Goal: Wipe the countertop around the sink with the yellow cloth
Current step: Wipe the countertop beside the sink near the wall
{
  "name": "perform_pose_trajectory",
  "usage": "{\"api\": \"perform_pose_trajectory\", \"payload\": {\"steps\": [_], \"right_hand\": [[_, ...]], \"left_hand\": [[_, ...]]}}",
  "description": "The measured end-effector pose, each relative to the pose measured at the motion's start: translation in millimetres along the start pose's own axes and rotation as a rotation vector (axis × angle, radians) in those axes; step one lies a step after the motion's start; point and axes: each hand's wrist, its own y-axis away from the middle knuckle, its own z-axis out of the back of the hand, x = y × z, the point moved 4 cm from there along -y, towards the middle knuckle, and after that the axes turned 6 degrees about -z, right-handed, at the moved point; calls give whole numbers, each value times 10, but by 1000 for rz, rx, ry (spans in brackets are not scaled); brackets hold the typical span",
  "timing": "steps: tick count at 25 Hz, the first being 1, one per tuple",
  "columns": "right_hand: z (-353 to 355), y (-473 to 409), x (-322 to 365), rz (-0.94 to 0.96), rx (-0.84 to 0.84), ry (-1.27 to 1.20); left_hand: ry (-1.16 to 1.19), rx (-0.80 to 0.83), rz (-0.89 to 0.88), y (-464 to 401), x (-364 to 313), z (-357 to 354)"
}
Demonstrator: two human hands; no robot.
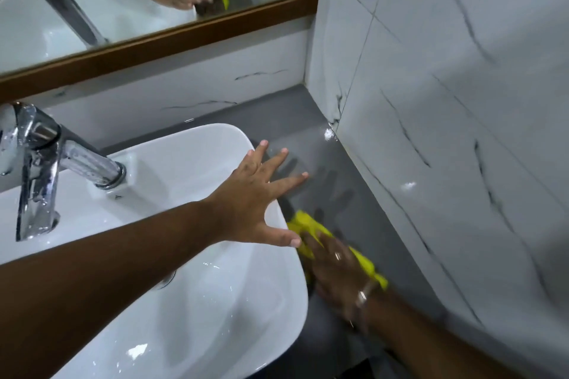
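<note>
A white basin stands on a grey countertop. The yellow cloth lies on the counter strip between the basin's right side and the tiled wall. My right hand presses flat on the cloth, blurred, with a ring and a bracelet showing; the cloth sticks out ahead of and behind it. My left hand reaches across the basin's right rim, fingers spread, holding nothing, its fingertips over the counter.
A chrome tap rises at the basin's left back. White marble-look tiles close off the counter on the right and behind. A wood-framed mirror hangs above. The counter runs on to the back corner.
</note>
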Motion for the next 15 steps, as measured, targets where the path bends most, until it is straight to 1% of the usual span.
{"api": "perform_pose_trajectory", "payload": {"steps": [1, 2, 3, 4, 5, 6, 7, 8, 9, 10, 11, 12, 13, 14, 15], "right_hand": [[-38, 304, -22, 45, 24, -64], [-50, 424, -135, 61, 31, -61], [-60, 333, -282, 48, 31, -12], [-17, 107, -435, -5, 45, 13], [67, -214, -568, -101, 10, 7], [129, -572, -691, -226, -6, -36], [224, -881, -759, -319, 13, -73], [248, -1080, -775, -380, 64, -97], [250, -1178, -726, -388, 29, -101], [214, -1157, -628, -349, -28, -63], [171, -951, -451, -267, -127, -16], [98, -625, -249, -150, -173, 13], [40, -195, -25, -42, -143, -21], [-48, 282, 85, 13, -124, -36], [-80, 639, 62, 68, -138, -4]], "left_hand": [[5, 1, -9, 0, -14, 9], [16, -2, -11, 0, -20, 11], [28, -3, -4, 2, -12, 5], [32, -2, 2, -6, -4, 2], [29, 0, 4, -13, -1, -2], [24, 5, 3, -12, 5, -6], [18, 11, 4, -10, 6, -15], [15, 22, 14, -5, 8, -25], [13, 34, 23, -7, 12, -27], [16, 43, 25, -8, 12, -16], [22, 49, 22, 6, 7, 3], [21, 54, 18, 8, 5, 13], [15, 61, 22, 8, 2, 15], [8, 69, 26, 8, -9, 21], [3, 76, 22, 7, -21, 34]]}}
